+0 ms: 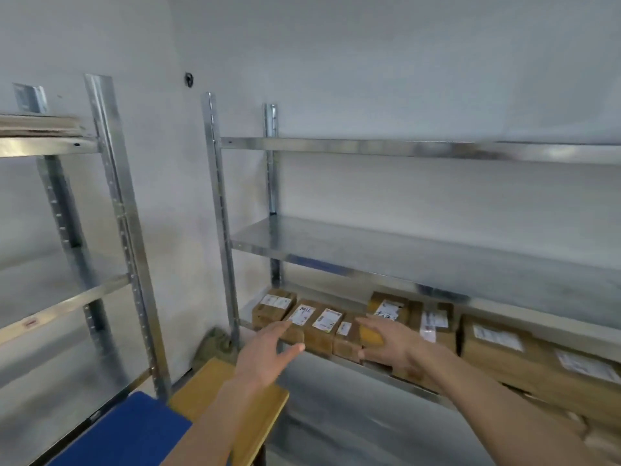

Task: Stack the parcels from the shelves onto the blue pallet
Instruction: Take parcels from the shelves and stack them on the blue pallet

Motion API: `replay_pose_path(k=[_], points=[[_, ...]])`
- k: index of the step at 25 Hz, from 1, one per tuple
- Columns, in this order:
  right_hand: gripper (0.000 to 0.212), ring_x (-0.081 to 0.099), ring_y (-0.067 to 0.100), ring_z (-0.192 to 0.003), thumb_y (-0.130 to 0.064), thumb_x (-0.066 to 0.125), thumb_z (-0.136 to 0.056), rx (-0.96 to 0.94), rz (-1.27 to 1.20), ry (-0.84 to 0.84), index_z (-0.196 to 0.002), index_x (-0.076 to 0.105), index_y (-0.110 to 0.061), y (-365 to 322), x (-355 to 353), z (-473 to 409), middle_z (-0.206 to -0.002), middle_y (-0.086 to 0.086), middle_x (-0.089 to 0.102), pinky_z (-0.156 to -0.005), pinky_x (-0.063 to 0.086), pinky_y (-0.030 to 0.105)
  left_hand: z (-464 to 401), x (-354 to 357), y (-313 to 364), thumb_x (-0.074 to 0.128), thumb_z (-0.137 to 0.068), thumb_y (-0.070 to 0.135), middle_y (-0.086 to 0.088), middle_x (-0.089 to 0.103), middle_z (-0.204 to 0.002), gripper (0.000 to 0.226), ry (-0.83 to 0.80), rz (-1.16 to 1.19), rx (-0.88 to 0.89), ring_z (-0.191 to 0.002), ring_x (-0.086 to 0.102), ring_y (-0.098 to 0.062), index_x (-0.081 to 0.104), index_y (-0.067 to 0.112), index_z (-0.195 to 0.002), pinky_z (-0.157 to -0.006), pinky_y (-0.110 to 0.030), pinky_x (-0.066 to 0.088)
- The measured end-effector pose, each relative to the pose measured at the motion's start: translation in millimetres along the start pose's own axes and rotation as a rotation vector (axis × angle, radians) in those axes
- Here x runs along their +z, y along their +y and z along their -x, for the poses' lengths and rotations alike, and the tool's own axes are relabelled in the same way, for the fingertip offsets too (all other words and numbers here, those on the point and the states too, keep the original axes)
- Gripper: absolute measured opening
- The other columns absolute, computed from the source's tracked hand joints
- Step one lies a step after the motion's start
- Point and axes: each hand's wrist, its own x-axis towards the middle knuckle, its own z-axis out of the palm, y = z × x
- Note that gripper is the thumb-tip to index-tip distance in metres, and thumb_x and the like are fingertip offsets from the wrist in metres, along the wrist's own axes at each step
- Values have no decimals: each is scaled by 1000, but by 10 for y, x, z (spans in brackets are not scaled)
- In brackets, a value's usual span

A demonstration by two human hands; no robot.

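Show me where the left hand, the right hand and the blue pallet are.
left hand (265,356), head view, back of the hand.
right hand (391,344), head view, back of the hand.
blue pallet (134,432), head view, top surface.

Both empty hands, left hand (268,351) and right hand (391,344), reach toward shelved parcels (324,326).

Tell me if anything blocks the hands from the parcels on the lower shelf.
Nothing visible does. The left hand and right hand, both open, reach at the row of parcels on the lower shelf; its front is open. The shelf above sits higher, clear of the reach.
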Motion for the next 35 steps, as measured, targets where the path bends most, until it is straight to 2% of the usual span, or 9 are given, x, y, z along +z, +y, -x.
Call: replay_pose_path(k=[5, 7, 9, 12, 19, 24, 27, 31, 35], points=[[83, 22, 19, -154, -56, 65, -92, 124, -48, -39, -160, 21, -39, 994, -159, 207, -168, -8, 19, -124, 23, 42, -465, 685, 632, 55, -86, 69, 15, 40, -154, 70, -97, 27, 39, -141, 36, -8, 38, 41, -148, -116, -38, 35], [83, 28, 20, -151, -58, 66, -89, 148, -75, -39, -159, 24, -41, 1341, -179, 218, -167, -8, 23, -122, 28, 45, -628, 953, 851, 54, -87, 69, 15, 40, -154, 69, -125, 22, 56, -141, 36, -8, 39, 41, -148, -116, -38, 35], [82, 31, 21, -150, -57, 67, -89, 179, -97, -27, -158, 26, -40, 1600, -183, 195, -167, -8, 25, -121, 30, 45, -763, 1170, 1037, 55, -89, 66, 14, 40, -153, 66, -146, 36, 68, -141, 36, -9, 39, 40, -148, -115, -38, 35], [80, 26, 20, -152, -53, 66, -92, 191, -100, -33, -159, 24, -39, 1835, -155, 94, -168, -8, 20, -123, 25, 45, -954, 1427, 1134, 55, -89, 64, 14, 41, -153, 66, -175, 40, 78, -140, 38, -9, 38, 40, -148, -114, -38, 37], [76, 36, 19, -146, -50, 68, -92, 224, -144, -53, -157, 33, -33, 2105, 62, -669, -163, -6, 33, -118, 33, 40, -1632, 1838, 883, 52, -91, 62, 12, 39, -154, 65, -233, -3, 61, -142, 37, -10, 37, 37, -149, -114, -37, 37], [78, 29, 22, -149, -49, 65, -95, 225, -81, -81, -159, 24, -35, 2142, 328, -1404, -166, -5, 24, -118, 32, 44, -2295, 2232, 413, 47, -93, 63, 10, 38, -155, 67, -303, 0, 98, -143, 36, -12, 34, 33, -151, -115, -37, 36], [82, 17, 29, -152, -48, 67, -92, 217, -43, -66, -159, 21, -40, 2158, 533, -1798, -167, -3, 18, -123, 21, 51, -2687, 2513, 101, 39, -89, 73, 7, 39, -155, 75, -395, 0, 126, -141, 39, -14, 30, 35, -153, -114, -40, 38], [78, 24, 26, -149, -54, 60, -95, 290, -20, -78, -159, 18, -44, 2270, 702, -2066, -167, -10, 19, -119, 27, 45, -3039, 2822, -78, 34, -86, 80, 4, 40, -155, 80, -464, 40, 126, -139, 42, -17, 27, 36, -153, -112, -42, 40], [75, 35, 19, -145, -55, 60, -95, 347, -69, -111, -158, 19, -46, 2402, 770, -2244, -164, -13, 27, -115, 35, 39, -3265, 3083, -69, 47, -96, 59, 1, 46, -149, 67, -500, 146, 113, -131, 51, -16, 32, 27, -153, -109, -29, 39]])
